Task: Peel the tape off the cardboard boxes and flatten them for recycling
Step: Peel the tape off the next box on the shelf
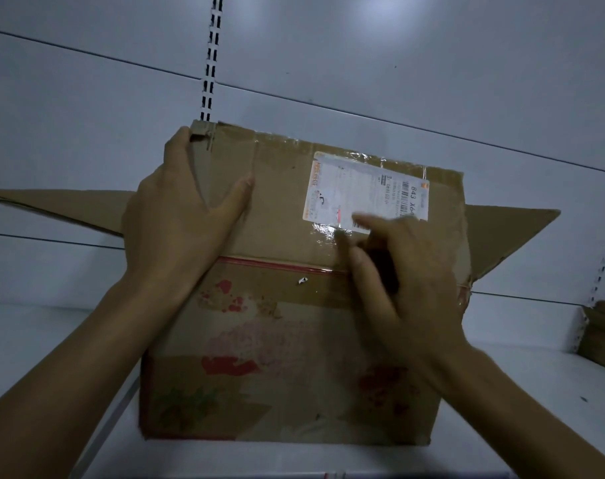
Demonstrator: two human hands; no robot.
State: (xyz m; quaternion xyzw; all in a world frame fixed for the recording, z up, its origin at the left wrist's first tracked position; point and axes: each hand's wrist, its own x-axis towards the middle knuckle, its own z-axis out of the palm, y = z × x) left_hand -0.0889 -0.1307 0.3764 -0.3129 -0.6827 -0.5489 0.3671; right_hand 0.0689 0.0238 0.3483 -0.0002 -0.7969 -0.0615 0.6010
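Cardboard box point(287, 323) sits mid-frame on the white shelf point(536, 392). Left hand point(183, 216) grips its upper-left corner, fingers curled over the far edge. Right hand point(401, 271), blurred, touches clear tape point(323, 230) below the label point(359, 188); whether it pinches cannot be told

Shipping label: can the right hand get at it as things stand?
Likely yes: the right hand sits at the lower edge of the shipping label, nothing between; the left hand holds the cardboard box elsewhere.

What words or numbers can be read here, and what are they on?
"843 X6", its end unclear: shipping label on the cardboard box.
Label's small print, barcode digits, orange strip: too blurred to read.
Box's red printed pictures: no readable words.
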